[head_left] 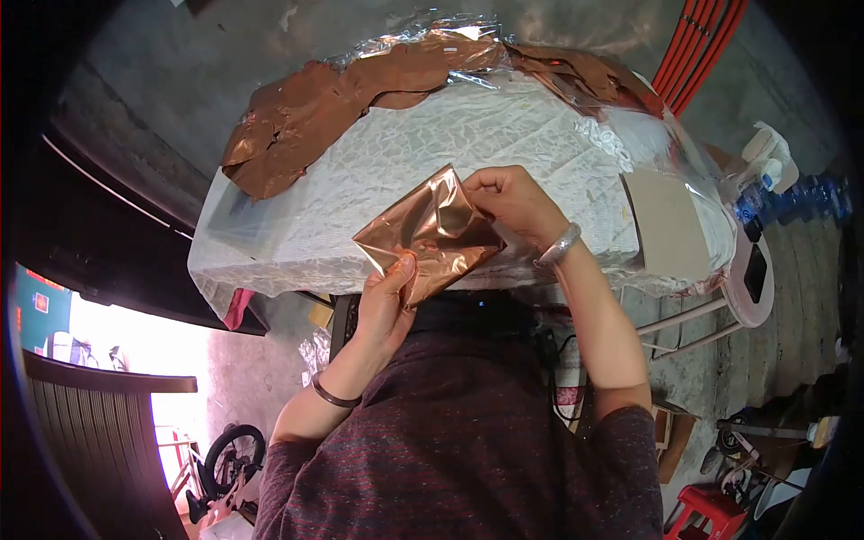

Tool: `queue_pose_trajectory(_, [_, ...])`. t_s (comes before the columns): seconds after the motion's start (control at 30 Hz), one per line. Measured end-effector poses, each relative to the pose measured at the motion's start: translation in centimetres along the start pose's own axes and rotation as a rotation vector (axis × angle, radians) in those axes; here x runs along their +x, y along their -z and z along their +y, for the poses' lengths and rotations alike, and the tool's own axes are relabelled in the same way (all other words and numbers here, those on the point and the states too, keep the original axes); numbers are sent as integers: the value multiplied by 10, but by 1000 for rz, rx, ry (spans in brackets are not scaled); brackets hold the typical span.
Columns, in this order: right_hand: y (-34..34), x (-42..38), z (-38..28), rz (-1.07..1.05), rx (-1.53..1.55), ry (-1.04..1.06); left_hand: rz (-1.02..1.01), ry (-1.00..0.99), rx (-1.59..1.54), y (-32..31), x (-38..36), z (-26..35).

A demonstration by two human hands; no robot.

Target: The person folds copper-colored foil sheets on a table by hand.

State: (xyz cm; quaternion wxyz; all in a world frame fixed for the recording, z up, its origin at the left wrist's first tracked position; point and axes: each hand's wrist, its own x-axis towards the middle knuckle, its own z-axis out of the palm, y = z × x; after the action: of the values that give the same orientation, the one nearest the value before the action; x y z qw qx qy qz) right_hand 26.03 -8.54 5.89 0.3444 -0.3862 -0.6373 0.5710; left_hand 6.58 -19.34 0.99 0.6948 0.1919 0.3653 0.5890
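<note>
A shiny copper-coloured foil piece point(432, 225), squarish with creases, is held up over the near edge of the table. My left hand point(387, 301) grips its lower left part, thumb on top of the foil. At its right edge my right hand point(513, 205) has its fingers curled and pinched on the foil; the fingertips are partly hidden. Flat copper-coloured foil shapes point(310, 117) lie along the far left of the table, and more copper foil point(589, 76) lies at the far right.
A lace-patterned white cloth point(360, 193) covers the table. Toward the right lie a beige cardboard sheet point(670, 225) and bunched white string point(603, 139). A round stool point(760, 310) with a dark phone point(755, 273) stands right of the table. Red pipes point(697, 49) rise behind.
</note>
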Motion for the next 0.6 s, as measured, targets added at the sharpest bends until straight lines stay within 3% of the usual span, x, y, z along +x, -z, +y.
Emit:
queue_pose_trajectory(0.23, [15, 28, 51, -57, -167, -146, 124, 83, -25, -8, 0, -16])
queue_pose_trajectory(0.4, [13, 37, 57, -5, -408, -62, 180, 114, -67, -3, 10, -25])
queue_pose_trajectory(0.6, [19, 32, 62, -4, -404, 87, 203, 156, -78, -14, 10, -21])
